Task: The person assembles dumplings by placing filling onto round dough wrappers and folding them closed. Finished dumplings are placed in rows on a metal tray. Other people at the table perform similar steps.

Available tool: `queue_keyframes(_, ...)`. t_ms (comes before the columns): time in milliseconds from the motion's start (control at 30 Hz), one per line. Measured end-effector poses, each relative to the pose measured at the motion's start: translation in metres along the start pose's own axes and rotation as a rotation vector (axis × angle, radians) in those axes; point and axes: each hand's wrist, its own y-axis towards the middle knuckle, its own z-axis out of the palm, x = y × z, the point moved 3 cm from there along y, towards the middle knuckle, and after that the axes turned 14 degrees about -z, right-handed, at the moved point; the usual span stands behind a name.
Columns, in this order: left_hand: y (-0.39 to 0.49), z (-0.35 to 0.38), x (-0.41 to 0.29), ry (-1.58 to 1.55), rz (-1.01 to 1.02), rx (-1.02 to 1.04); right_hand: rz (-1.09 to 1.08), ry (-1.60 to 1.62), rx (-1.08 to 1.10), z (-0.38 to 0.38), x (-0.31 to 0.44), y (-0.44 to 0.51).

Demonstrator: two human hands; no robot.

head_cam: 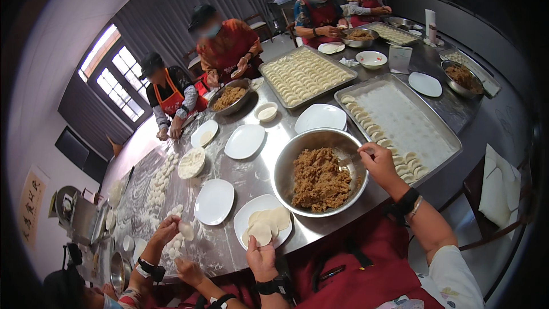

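My left hand [261,261] holds a round dough wrapper [260,233] between thumb and fingers at the front edge of a white plate [245,212]. More wrappers [279,218] lie overlapped on that plate. A steel mixing bowl [284,171] with brown minced filling [319,180] stands just right of it. My right hand [381,165] is at the bowl's right rim, its fingertips pinched together; whether a thin utensil is between them I cannot tell. Beyond this hand, a metal tray [407,111] carries a curved row of folded dumplings [377,133] along its left and near sides.
At my left, a co-worker's hand [167,229] holds a small wrapper over floured dough pieces [156,189]. White plates [214,201] and a flour bowl [191,163] stand mid-table. A full dumpling tray [306,75] lies farther back. Several co-workers [227,47] work across the table.
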Motion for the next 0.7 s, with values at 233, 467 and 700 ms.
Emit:
queue_keyframes(233, -0.022, 0.033, 0.008, 0.001, -0.052, 0.157, -0.288, -0.218, 0.195, 0.029, 0.007, -0.005)
queue_keyframes(467, -0.032, 0.044, 0.014, 0.042, -0.050, 0.179, -0.288, -0.122, 0.243, 0.038, 0.013, -0.014)
queue_keyframes(700, -0.050, 0.063, 0.036, 0.107, -0.149, 0.263, -0.242, -0.037, 0.226, 0.050, 0.011, -0.004)
